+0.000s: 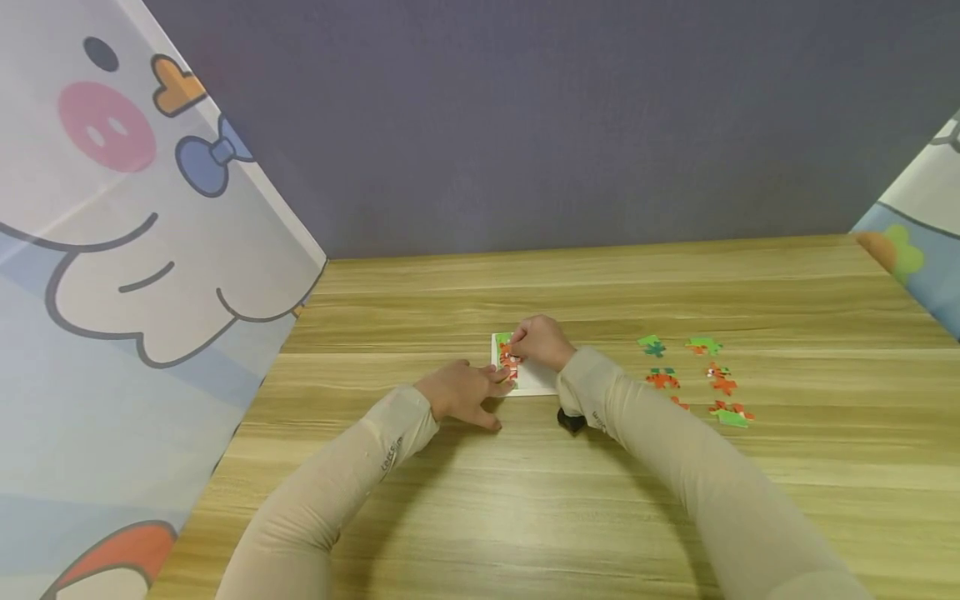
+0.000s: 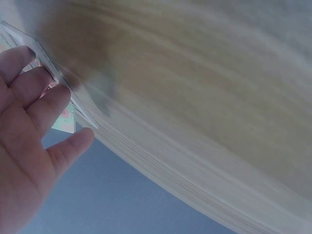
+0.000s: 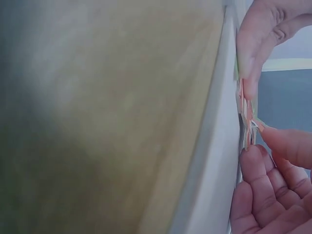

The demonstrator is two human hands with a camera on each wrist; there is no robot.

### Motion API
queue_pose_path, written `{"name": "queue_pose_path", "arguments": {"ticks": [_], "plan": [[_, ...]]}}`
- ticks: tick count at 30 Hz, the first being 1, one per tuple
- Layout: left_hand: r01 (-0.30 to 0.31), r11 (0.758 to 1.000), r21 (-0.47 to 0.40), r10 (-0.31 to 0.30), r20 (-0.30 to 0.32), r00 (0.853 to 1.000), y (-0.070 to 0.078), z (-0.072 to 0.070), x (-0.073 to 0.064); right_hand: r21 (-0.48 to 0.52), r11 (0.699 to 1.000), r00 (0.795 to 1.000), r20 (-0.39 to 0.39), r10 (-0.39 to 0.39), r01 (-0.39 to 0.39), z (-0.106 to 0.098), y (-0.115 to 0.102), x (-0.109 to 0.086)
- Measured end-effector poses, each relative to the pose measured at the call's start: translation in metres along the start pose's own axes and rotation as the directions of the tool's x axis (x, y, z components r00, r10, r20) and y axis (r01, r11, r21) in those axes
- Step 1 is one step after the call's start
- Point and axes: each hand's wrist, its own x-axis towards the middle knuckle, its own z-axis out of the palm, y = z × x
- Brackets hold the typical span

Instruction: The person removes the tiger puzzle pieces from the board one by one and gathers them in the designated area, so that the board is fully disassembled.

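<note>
A white puzzle tray (image 1: pixel 536 382) lies on the table, with joined orange, green and red jigsaw pieces (image 1: pixel 502 339) along its left side. My left hand (image 1: pixel 460 392) rests its outstretched fingertips on those pieces, thumb spread out toward me. Over the same pieces, my right hand (image 1: pixel 546 342) pinches a small jigsaw piece (image 3: pixel 255 125) between thumb and fingers; the fingers hide most of it. In the right wrist view the pinched piece is tilted against the pieces in the tray. The left wrist view shows the left fingers (image 2: pixel 51 107) at the tray's edge.
To the right of the tray, loose jigsaw pieces (image 1: pixel 705 344) lie in rough rows, several in all; the right sleeve partly covers one. A black object (image 1: pixel 572 421) is at the right wrist. A grey wall (image 1: pixel 570 125) stands behind the wooden table (image 1: pixel 465 500), with cartoon panels (image 1: pixel 187 275) at the sides.
</note>
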Motion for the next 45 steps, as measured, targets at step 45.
{"name": "queue_pose_path", "arguments": {"ticks": [45], "plan": [[-0.012, 0.998, -0.056, 0.010, -0.032, 0.999, -0.0038, 0.0041, 0.0018, 0.167, 0.986, 0.998, 0.061, -0.023, 0.012, 0.0000, 0.0033, 0.0015]]}}
